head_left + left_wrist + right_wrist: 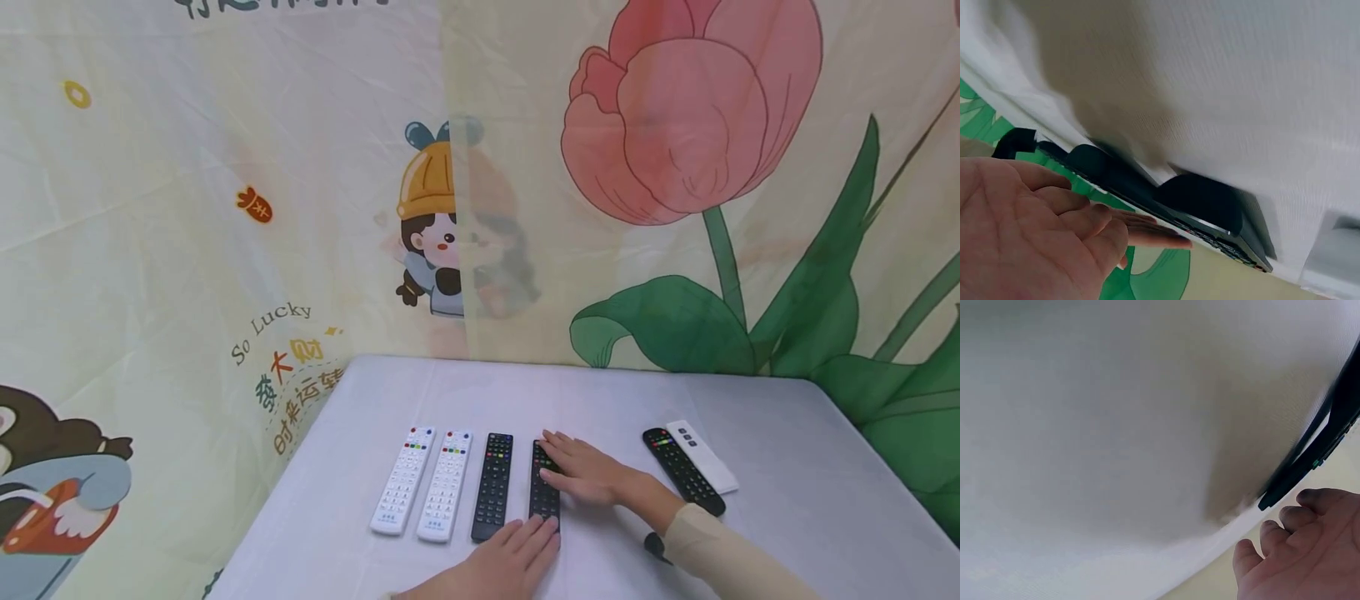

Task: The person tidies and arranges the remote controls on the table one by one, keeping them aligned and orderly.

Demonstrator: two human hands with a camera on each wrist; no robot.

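On the white cloth-covered bench (600, 402), an oblong black plastic remote (543, 500), fourth from left, lies between the left grip (510, 560) and right grip (588, 473) — both outstretched, clasping nothing — apparently to steady its two ends.

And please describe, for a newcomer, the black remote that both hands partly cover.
On the white table, find the row of four remotes. Take its rightmost, a black remote. Unlike its black neighbour, it has the right hand at its far end, the left hand at its near end.
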